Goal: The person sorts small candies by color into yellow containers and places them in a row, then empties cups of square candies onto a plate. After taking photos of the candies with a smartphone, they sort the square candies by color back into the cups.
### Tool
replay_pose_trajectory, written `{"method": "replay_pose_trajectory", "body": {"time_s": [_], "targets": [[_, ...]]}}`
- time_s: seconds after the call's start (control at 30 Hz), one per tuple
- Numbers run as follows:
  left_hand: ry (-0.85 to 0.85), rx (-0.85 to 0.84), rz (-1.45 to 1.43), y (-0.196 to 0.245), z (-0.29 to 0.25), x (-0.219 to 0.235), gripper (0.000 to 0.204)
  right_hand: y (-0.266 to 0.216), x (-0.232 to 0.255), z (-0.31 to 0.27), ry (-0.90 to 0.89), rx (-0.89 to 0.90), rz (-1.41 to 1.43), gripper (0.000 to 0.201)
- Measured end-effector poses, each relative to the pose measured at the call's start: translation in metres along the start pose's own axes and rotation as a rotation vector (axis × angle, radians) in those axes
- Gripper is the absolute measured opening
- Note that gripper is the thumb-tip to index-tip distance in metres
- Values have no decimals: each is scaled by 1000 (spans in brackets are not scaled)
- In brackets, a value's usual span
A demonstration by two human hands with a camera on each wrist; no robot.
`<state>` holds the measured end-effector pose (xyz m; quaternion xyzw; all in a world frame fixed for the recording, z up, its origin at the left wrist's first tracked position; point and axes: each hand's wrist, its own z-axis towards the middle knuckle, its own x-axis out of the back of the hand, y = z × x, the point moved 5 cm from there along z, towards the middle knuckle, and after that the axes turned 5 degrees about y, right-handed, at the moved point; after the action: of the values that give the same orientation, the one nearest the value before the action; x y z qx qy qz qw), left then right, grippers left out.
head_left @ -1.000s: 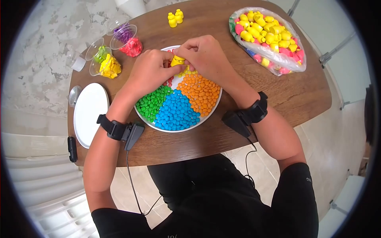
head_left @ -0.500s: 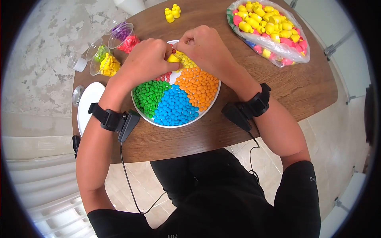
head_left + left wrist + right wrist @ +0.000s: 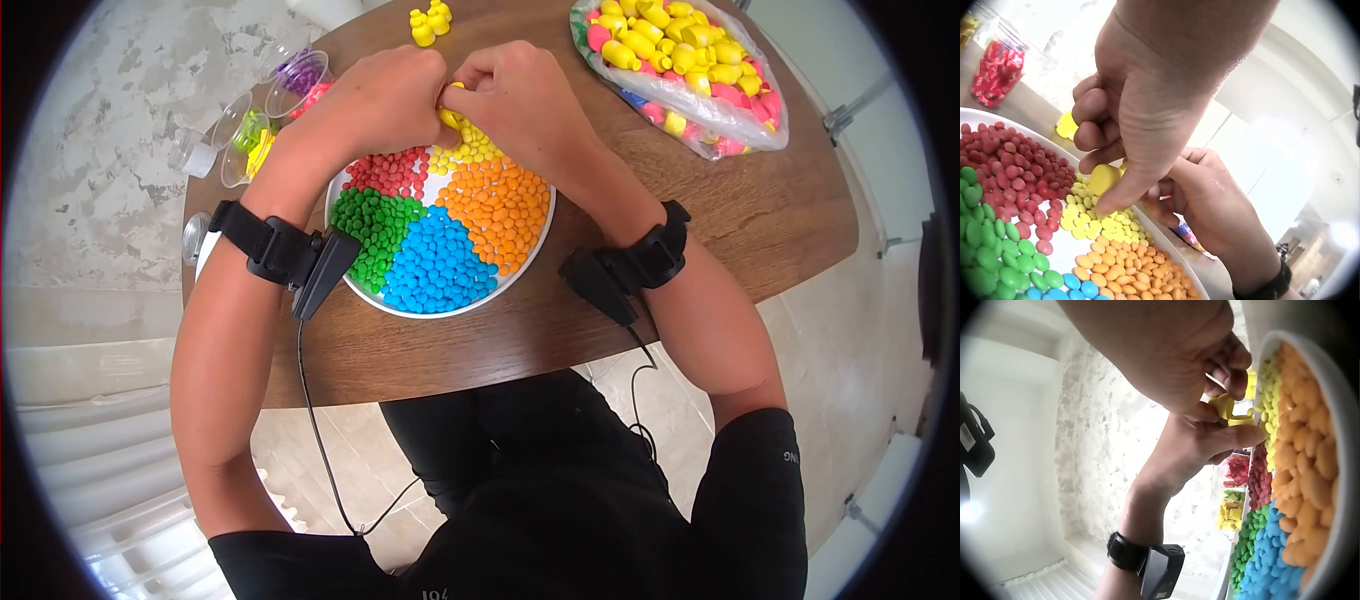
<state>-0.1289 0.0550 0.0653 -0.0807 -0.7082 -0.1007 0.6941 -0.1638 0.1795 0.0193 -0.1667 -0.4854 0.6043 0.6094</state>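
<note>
Above the far edge of a white plate point(image 3: 436, 315), my left hand point(image 3: 388, 98) grips a small yellow bottle point(image 3: 1104, 179), its round end showing in the left wrist view. My right hand point(image 3: 527, 108) pinches a yellow piece point(image 3: 1225, 405) against it; fingers partly hide where they meet. The hands touch or nearly touch. Under them, yellow candies point(image 3: 1088, 219) lie beside red candies point(image 3: 1016, 169). Orange candies point(image 3: 500, 215), blue candies point(image 3: 440, 265) and green candies point(image 3: 375, 225) fill the other wedges around a bare white centre.
Small yellow bottles point(image 3: 422, 28) stand beyond the plate. A clear bag point(image 3: 715, 125) of yellow and pink pieces lies at the far right. Clear cups point(image 3: 296, 82) with coloured pieces are at the left, near a lidded clear container point(image 3: 196, 160). My left forearm covers most of another white plate.
Both hands have moved away from me toward the plate's far edge, still holding the yellow bottle. More of the red candies shows now, and my left forearm covers more of the second plate.
</note>
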Motion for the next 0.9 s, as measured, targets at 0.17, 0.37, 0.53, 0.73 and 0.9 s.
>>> {"method": "replay_pose_trajectory", "body": {"time_s": [0.17, 0.37, 0.53, 0.73, 0.9], "targets": [[32, -22, 61, 5, 3, 3, 33, 3, 4, 1, 26, 25, -60, 30], [78, -51, 78, 7, 2, 2, 31, 5, 10, 3, 20, -23, -238, 28], [98, -45, 67, 3, 0, 3, 29, 10, 8, 4, 41, -4, -278, 28], [117, -62, 118, 9, -1, 10, 33, 13, 9, 4, 81, 36, -279, 29], [119, -78, 148, 12, -1, 13, 32, 16, 9, 5, 83, 43, -281, 30]]}}
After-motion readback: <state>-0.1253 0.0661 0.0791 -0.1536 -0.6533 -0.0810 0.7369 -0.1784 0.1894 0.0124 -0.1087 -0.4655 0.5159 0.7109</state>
